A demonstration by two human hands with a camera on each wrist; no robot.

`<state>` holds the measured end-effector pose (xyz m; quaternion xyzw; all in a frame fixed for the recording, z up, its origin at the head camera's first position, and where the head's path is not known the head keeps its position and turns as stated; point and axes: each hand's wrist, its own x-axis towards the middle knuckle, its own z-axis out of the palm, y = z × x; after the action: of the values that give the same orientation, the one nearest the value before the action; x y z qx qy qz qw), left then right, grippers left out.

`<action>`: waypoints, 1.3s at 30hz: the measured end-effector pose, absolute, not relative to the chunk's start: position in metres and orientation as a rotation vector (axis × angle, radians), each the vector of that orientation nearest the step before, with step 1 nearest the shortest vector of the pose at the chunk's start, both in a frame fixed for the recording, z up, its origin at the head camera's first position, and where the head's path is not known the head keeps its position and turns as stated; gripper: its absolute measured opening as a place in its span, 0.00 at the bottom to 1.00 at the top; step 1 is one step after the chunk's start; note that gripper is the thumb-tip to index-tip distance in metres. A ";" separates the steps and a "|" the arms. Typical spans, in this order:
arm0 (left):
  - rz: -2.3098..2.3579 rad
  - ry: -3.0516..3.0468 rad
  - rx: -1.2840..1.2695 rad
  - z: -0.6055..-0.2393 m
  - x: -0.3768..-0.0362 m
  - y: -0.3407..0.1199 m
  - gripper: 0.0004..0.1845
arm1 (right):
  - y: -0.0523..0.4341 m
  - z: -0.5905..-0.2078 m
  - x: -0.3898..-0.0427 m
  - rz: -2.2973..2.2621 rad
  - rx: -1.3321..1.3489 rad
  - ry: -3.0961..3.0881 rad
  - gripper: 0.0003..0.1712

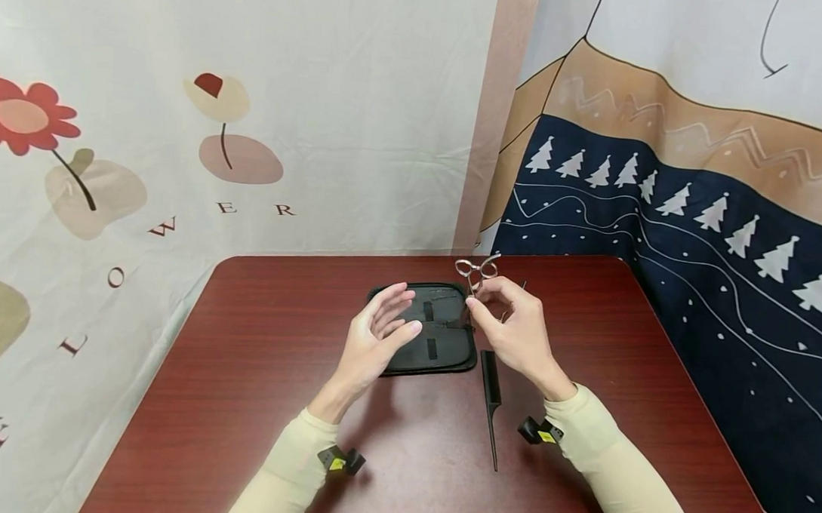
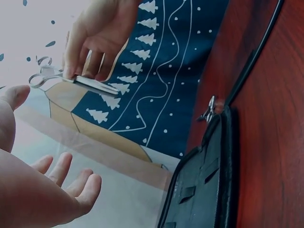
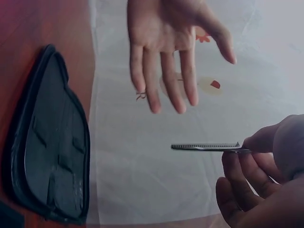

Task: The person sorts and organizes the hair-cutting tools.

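Observation:
My right hand [image 1: 520,332] pinches a pair of silver thinning scissors [image 2: 92,84] between thumb and fingers near the pivot, up off the table. Its finger loops point up and away in the head view. A toothed blade [image 3: 204,147] shows in the right wrist view. Left of it, my left hand [image 1: 370,342] hovers over the case with its fingers relaxed and spread, touching nothing. Below both hands lies an open black zip case [image 1: 407,354] with elastic loops inside. A black tail comb [image 1: 491,380] rests beside the case, below the right hand.
Another small pair of scissors [image 2: 209,110] lies on the table beyond the case, mostly hidden by my right hand in the head view. The reddish-brown table [image 1: 257,387] ends at printed curtains [image 1: 361,119] behind and to the right.

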<state>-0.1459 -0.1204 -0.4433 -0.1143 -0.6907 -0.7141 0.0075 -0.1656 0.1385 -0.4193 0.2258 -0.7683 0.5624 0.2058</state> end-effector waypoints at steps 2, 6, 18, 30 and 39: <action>-2.222 -2.161 -0.356 -0.442 -0.146 -0.122 0.37 | 0.140 -0.421 -0.166 1.441 0.635 -2.146 0.08; -2.194 -2.171 -0.352 -0.439 -0.146 -0.126 0.38 | 0.141 -0.422 -0.169 1.242 0.671 -2.121 0.09; -2.104 -2.186 -0.379 -0.438 -0.150 -0.136 0.39 | 0.139 -0.427 -0.175 0.849 0.740 -2.067 0.13; -2.108 -2.158 -0.397 -0.431 -0.151 -0.139 0.35 | 0.141 -0.433 -0.183 0.542 0.778 -1.987 0.09; -2.134 -2.155 -0.397 -0.430 -0.151 -0.140 0.34 | 0.143 -0.438 -0.187 0.282 0.817 -1.872 0.09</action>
<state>-0.1505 -0.1401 -0.4305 -0.1297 -0.7040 -0.6970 0.0415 -0.1873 0.1426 -0.4376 0.3399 -0.7789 0.1173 0.5138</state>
